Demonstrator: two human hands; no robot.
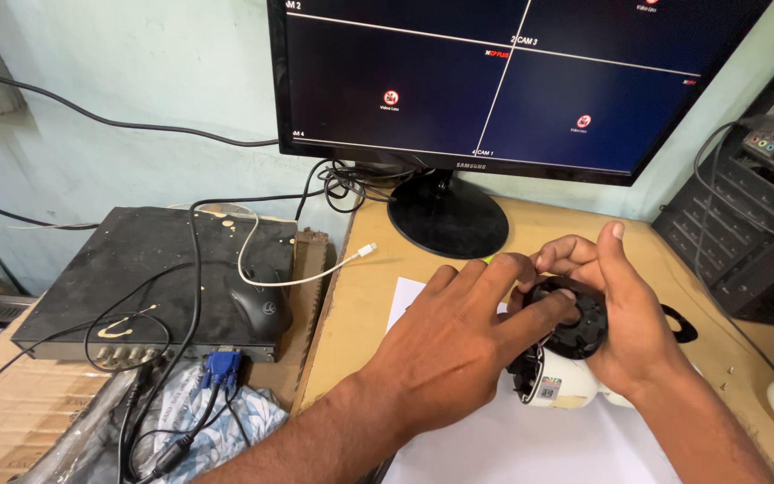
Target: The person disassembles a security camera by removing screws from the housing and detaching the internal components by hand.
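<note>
White dome camera (566, 381) with black inner module (584, 323) gripped by right hand (624, 314), fingers curled tight around it; left hand (454, 345) fingers pinch the module, over table (360, 296).

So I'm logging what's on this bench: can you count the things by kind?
Hands: 2, left and right
Camera unit, black and white: 1
Monitor: 1
Black box: 1
Mouse: 1
White cable: 1
Paper sheet: 1
Total: 8
</note>
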